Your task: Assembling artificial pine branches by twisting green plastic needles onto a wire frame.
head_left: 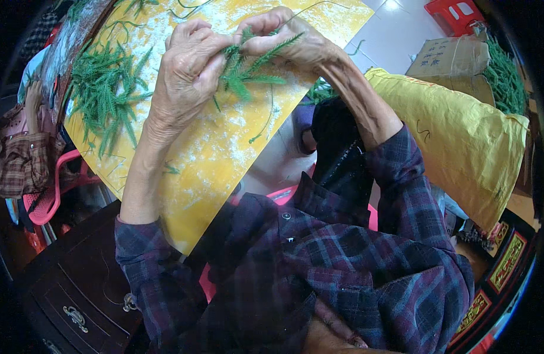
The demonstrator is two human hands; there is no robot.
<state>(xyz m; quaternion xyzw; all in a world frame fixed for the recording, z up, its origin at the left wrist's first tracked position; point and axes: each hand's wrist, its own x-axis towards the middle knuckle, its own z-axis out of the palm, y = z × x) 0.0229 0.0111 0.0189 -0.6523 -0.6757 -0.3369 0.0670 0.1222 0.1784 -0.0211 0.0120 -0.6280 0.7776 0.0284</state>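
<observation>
Over the yellow tabletop [195, 194], my left hand [189, 74] and my right hand [292, 44] meet with bent, pinched fingers. Between them is a green artificial pine sprig [245, 79], its needled tips fanning out below the fingers. Its stem ends are hidden by my fingertips. A thin green stem [319, 5] arches away above my right hand. Left of my left hand lies a loose pile of similar green sprigs [106, 88]. White flecks are scattered across the yellow surface.
At the right stand a bulging yellow sack [455, 135], a cardboard box [446, 59] beside more greenery [505, 76], and a red plastic stool [455, 15]. Another person's plaid sleeve [24, 162] shows at the left by a pink chair [53, 189]. Dark drawers [71, 283] fill the lower left.
</observation>
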